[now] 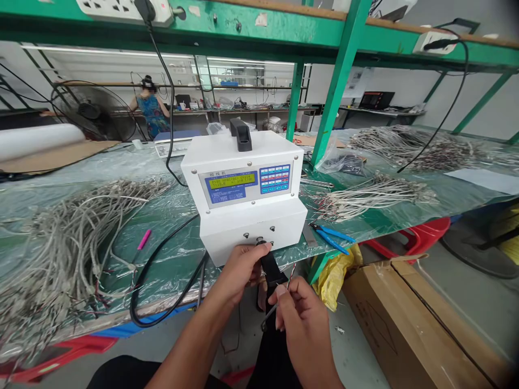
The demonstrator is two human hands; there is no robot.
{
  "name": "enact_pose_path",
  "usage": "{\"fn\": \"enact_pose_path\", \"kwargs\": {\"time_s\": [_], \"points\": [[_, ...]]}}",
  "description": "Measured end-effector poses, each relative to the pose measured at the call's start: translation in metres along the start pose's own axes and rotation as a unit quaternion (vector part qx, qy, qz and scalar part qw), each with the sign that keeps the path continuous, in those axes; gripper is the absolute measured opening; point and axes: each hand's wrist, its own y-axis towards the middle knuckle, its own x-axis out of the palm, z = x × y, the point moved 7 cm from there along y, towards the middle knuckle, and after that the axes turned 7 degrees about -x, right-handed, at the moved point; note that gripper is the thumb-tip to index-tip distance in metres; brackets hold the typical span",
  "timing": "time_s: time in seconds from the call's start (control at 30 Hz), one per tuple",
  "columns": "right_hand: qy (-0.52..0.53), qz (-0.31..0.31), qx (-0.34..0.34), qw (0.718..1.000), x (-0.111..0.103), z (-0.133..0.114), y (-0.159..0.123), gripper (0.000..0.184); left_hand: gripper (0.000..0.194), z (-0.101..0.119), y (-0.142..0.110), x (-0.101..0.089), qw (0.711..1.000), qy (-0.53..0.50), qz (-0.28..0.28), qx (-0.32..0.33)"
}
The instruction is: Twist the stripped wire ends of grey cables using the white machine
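Note:
A white wire-twisting machine [211, 227] with a lit display and blue keypad stands at the bench's front edge. Against its front spindle [260, 240], my left hand [239, 270] is closed, thumb on top; whatever its fingers hold is hidden. Below and to the right, my right hand [306, 319] pinches a thin grey cable [271, 313]. Fine red, white and dark wires [291, 274] stick up above its fingertips. Behind both hands, a black strap-like piece [271, 270] runs down from the machine's front.
Bundled cables [77, 232] cover the bench's left; another bundle [373, 200] lies right. Near the machine are blue-handled cutters [334, 237], a pink pen [144, 239] and a looping black cord [135, 294]. A cardboard box [413, 319] stands right. A green post [334, 81] rises behind.

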Motion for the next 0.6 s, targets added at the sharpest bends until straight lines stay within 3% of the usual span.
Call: {"fn": "enact_pose_path", "kwargs": {"time_s": [0.13,0.27,0.4,0.6], "points": [[-0.011,-0.009,0.029,0.999,0.002,0.006,-0.002,0.035,0.053,0.002,-0.005,0.001,1.000,-0.006,-0.006,0.009],[0.022,-0.004,0.072,0.997,0.002,0.014,-0.007,0.031,0.059,-0.011,-0.016,-0.010,0.998,-0.038,0.032,0.041],[0.006,0.014,0.079,0.997,-0.001,0.008,-0.011,0.033,0.069,-0.048,-0.029,-0.024,0.994,-0.070,0.074,0.041],[-0.039,0.015,0.052,0.998,-0.001,-0.004,-0.012,0.035,0.073,-0.107,-0.039,-0.031,0.987,-0.108,0.118,-0.027]]}}
